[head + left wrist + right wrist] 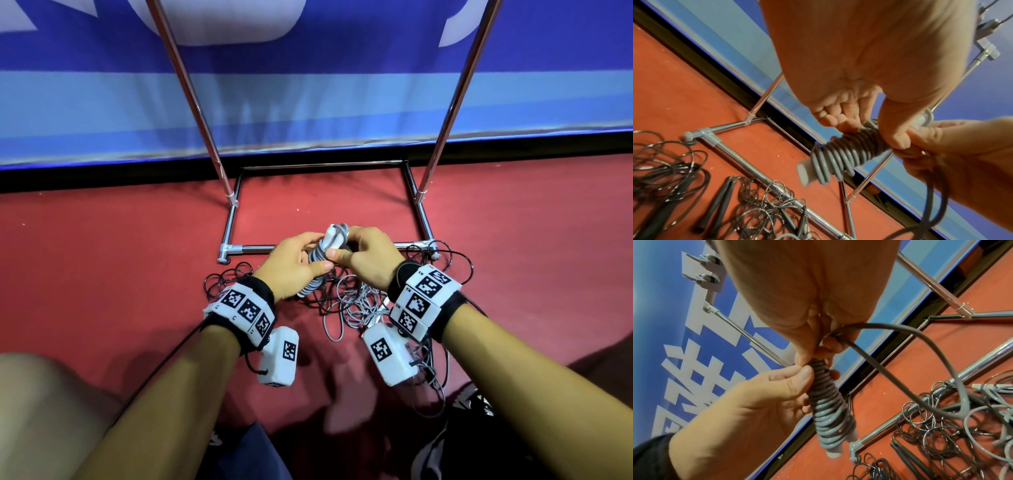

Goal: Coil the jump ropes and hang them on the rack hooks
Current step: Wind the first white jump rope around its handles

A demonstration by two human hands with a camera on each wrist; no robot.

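Just above the rack base (329,247), both hands meet on one grey jump rope (842,155), its cord wound in tight turns round pale handles. The left hand (291,265) has a close grip, thumb and curled fingers round the wound bundle. The right hand (368,258) pinches the bundle's upper end, loose cord (920,356) trailing from its narrow grip. More ropes (346,298) lie tangled on the red floor (102,257) against that base.

— Surface? 
— Red floor (102,260), matte, meeting a black strip below a blue banner (308,96). 
— Items lying on it? 
— Chrome rack base (236,248); tangled dark ropes (668,164); grey cords (349,308); paired black handles (719,203) beside the front bar.
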